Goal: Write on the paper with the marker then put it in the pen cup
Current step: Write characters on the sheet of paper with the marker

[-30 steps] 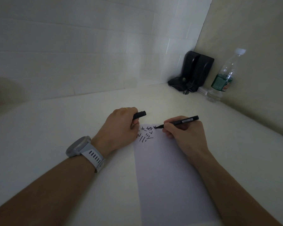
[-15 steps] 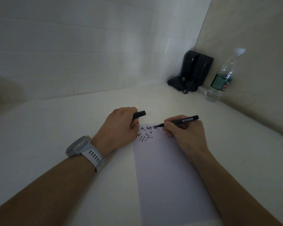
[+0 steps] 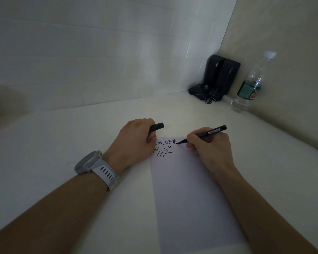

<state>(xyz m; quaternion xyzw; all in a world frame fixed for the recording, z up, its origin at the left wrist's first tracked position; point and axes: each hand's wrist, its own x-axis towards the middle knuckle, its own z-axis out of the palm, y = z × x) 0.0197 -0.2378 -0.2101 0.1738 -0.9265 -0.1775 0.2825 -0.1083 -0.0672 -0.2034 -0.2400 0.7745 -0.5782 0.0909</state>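
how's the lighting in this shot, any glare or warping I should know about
Head view: dim overall, with one brighter patch on the table beyond the paper; wide-angle lens bends the wall lines and table edges; faint highlights on the water bottle; writing and marker stay sharp, no motion blur.

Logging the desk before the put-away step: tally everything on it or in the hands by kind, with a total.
Marker, in the right hand: 1
Marker cap, in the left hand: 1
Paper sheet: 1
Water bottle: 1
Black holder in the corner: 1
Wristwatch: 1
Total: 6
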